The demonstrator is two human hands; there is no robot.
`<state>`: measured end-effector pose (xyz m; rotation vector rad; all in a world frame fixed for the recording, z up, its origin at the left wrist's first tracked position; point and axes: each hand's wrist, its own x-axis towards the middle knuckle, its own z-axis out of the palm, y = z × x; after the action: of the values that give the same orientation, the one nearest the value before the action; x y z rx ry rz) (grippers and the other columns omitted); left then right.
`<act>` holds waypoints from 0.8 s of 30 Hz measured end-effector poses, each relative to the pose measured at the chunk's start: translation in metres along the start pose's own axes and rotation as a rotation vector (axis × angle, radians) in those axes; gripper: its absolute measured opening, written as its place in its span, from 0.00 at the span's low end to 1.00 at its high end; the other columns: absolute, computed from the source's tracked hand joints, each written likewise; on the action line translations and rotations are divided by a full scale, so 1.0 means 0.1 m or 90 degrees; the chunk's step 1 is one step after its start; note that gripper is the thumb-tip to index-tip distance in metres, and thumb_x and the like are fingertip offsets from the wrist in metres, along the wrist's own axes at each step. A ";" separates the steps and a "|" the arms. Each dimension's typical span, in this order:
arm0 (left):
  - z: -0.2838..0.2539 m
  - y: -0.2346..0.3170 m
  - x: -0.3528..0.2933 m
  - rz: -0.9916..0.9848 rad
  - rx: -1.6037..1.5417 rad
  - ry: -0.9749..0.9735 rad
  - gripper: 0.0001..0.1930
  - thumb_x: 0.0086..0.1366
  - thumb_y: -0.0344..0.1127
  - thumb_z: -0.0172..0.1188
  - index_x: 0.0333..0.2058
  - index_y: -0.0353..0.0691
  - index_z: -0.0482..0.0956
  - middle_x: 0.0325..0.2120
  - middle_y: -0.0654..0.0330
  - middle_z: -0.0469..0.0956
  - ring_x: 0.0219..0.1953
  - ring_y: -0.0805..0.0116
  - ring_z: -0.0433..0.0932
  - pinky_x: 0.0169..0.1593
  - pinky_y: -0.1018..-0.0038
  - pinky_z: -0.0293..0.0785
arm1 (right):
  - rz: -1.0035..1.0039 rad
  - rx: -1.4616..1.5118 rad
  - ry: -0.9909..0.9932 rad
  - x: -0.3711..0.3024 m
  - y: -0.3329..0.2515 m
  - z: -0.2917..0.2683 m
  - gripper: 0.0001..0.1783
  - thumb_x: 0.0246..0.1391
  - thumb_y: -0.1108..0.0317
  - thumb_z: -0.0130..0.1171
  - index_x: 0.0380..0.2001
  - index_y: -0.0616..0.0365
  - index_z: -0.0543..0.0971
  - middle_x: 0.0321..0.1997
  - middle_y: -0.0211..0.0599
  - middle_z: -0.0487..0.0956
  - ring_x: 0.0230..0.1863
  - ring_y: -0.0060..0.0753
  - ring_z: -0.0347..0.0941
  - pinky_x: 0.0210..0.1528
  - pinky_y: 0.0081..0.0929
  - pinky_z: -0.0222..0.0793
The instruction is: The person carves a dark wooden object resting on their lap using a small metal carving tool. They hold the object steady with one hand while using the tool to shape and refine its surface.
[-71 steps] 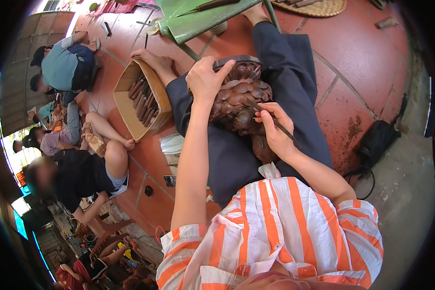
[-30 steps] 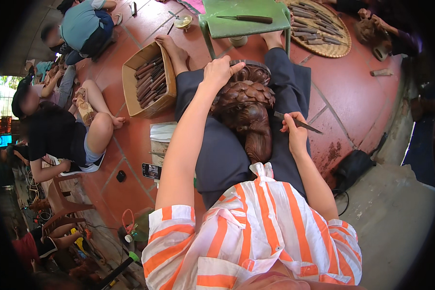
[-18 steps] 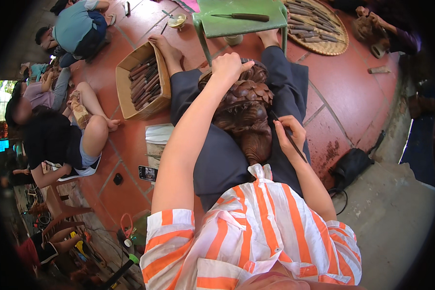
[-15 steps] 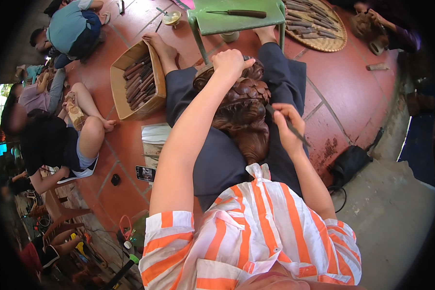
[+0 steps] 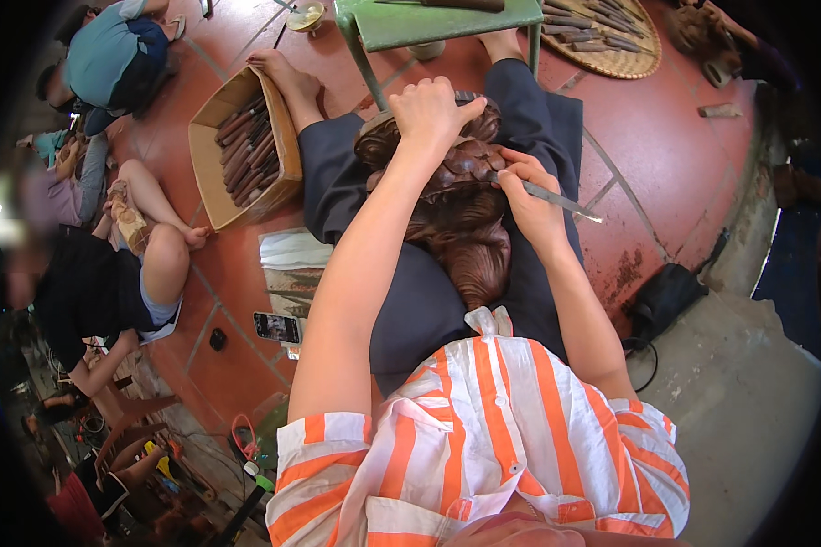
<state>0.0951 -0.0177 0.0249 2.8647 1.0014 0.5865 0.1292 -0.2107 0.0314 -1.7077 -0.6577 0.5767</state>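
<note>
A dark brown wood carving (image 5: 468, 235), with scale-like and flowing grooved patterns, lies between my legs. My left hand (image 5: 430, 111) is closed over its far end, thumb out to the right; the fingertips are hidden behind it. At the carving's right side, my right hand (image 5: 531, 202) pinches a slim, flat, grey metal carving tool (image 5: 556, 200). Its bright end points down to the right, away from the carving. The tool's other end, at my fingertips, is close against the scaled part; whether it touches, I cannot tell.
Beyond the carving stands a green stool (image 5: 447, 25) with a tool on it. A cardboard box (image 5: 202, 173) of wooden-handled tools is at left, and a woven tray (image 5: 643, 62) of more tools at far right. A phone (image 5: 276, 326) lies by my left thigh. Other people sit nearby.
My right hand has moved up and left, nearer the carving's scaled part. The tool has turned, so its free end now points further right. My left hand stays on the far end.
</note>
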 end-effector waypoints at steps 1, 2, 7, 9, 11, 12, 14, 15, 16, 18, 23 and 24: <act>0.00 0.00 0.00 -0.004 -0.007 0.011 0.30 0.47 0.64 0.66 0.24 0.36 0.82 0.22 0.50 0.81 0.27 0.55 0.83 0.31 0.60 0.77 | 0.007 -0.007 -0.011 0.00 -0.03 0.00 0.13 0.52 0.66 0.58 0.26 0.67 0.82 0.48 0.58 0.77 0.59 0.49 0.70 0.58 0.36 0.64; 0.00 0.00 0.00 -0.005 -0.013 0.010 0.30 0.47 0.64 0.66 0.24 0.36 0.82 0.22 0.50 0.81 0.27 0.54 0.82 0.31 0.60 0.77 | 0.003 -0.022 -0.013 0.00 -0.06 0.01 0.13 0.52 0.65 0.58 0.26 0.67 0.82 0.48 0.58 0.77 0.59 0.49 0.70 0.58 0.36 0.64; -0.01 0.01 0.00 -0.002 -0.036 0.022 0.30 0.46 0.64 0.67 0.23 0.36 0.82 0.20 0.51 0.81 0.26 0.54 0.82 0.30 0.60 0.77 | 0.000 -0.096 -0.027 0.00 -0.06 0.06 0.15 0.52 0.62 0.59 0.28 0.65 0.84 0.53 0.58 0.73 0.59 0.48 0.69 0.58 0.37 0.64; -0.01 0.00 0.00 -0.004 -0.039 0.020 0.29 0.46 0.64 0.67 0.23 0.36 0.82 0.20 0.51 0.81 0.25 0.54 0.82 0.30 0.60 0.77 | 0.017 -0.089 -0.032 0.02 -0.10 0.05 0.15 0.52 0.62 0.60 0.29 0.65 0.84 0.53 0.57 0.73 0.58 0.47 0.70 0.58 0.36 0.64; 0.00 -0.01 0.00 -0.005 -0.039 0.023 0.29 0.46 0.64 0.67 0.23 0.36 0.82 0.20 0.51 0.81 0.25 0.53 0.82 0.30 0.61 0.77 | 0.030 -0.059 -0.034 0.03 -0.09 0.05 0.14 0.52 0.63 0.60 0.29 0.66 0.85 0.53 0.56 0.74 0.58 0.47 0.70 0.58 0.35 0.64; 0.00 -0.01 0.00 -0.003 -0.039 0.028 0.30 0.46 0.64 0.67 0.23 0.36 0.82 0.20 0.51 0.81 0.25 0.53 0.82 0.30 0.61 0.77 | 0.035 -0.034 -0.030 0.04 -0.06 0.05 0.14 0.52 0.63 0.60 0.29 0.66 0.85 0.53 0.55 0.74 0.58 0.46 0.70 0.58 0.35 0.64; 0.01 -0.01 -0.01 0.001 -0.046 0.036 0.30 0.46 0.64 0.67 0.22 0.36 0.82 0.19 0.51 0.81 0.25 0.53 0.82 0.30 0.61 0.77 | 0.052 0.016 -0.031 0.02 -0.03 0.01 0.14 0.52 0.64 0.61 0.29 0.67 0.85 0.53 0.54 0.75 0.58 0.45 0.70 0.58 0.34 0.65; 0.01 -0.01 -0.01 0.004 -0.051 0.041 0.30 0.46 0.64 0.67 0.22 0.36 0.82 0.19 0.51 0.80 0.25 0.53 0.82 0.30 0.61 0.77 | 0.063 0.043 -0.036 0.03 -0.01 -0.03 0.13 0.52 0.65 0.61 0.29 0.67 0.84 0.52 0.54 0.75 0.58 0.45 0.70 0.58 0.34 0.65; 0.01 -0.02 -0.01 0.006 -0.056 0.045 0.30 0.46 0.64 0.67 0.22 0.36 0.82 0.19 0.51 0.80 0.25 0.53 0.82 0.30 0.61 0.77 | 0.073 0.070 -0.041 0.03 -0.01 -0.05 0.13 0.52 0.66 0.61 0.29 0.68 0.84 0.51 0.54 0.76 0.59 0.45 0.70 0.57 0.33 0.65; 0.00 -0.02 -0.01 0.005 -0.047 0.045 0.30 0.46 0.64 0.67 0.22 0.36 0.82 0.18 0.51 0.80 0.24 0.53 0.82 0.30 0.61 0.77 | 0.059 0.054 -0.029 0.02 -0.04 -0.03 0.13 0.52 0.66 0.60 0.28 0.68 0.84 0.51 0.55 0.77 0.57 0.44 0.71 0.57 0.33 0.65; -0.01 -0.01 -0.01 0.003 -0.041 0.041 0.30 0.46 0.64 0.67 0.21 0.35 0.81 0.18 0.50 0.80 0.24 0.52 0.82 0.29 0.61 0.76 | 0.032 -0.035 -0.006 0.02 -0.10 0.08 0.13 0.52 0.68 0.58 0.28 0.69 0.84 0.53 0.56 0.77 0.55 0.42 0.73 0.56 0.30 0.66; -0.01 -0.01 -0.02 0.007 -0.045 0.044 0.30 0.46 0.64 0.67 0.21 0.35 0.81 0.18 0.50 0.80 0.24 0.52 0.82 0.29 0.61 0.76 | 0.054 0.029 -0.017 0.05 -0.03 0.01 0.13 0.52 0.68 0.58 0.28 0.69 0.84 0.53 0.56 0.77 0.54 0.41 0.74 0.56 0.30 0.66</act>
<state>0.0923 -0.0182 0.0248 2.8082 0.9535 0.7115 0.1312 -0.2061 0.0335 -1.6935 -0.5896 0.6704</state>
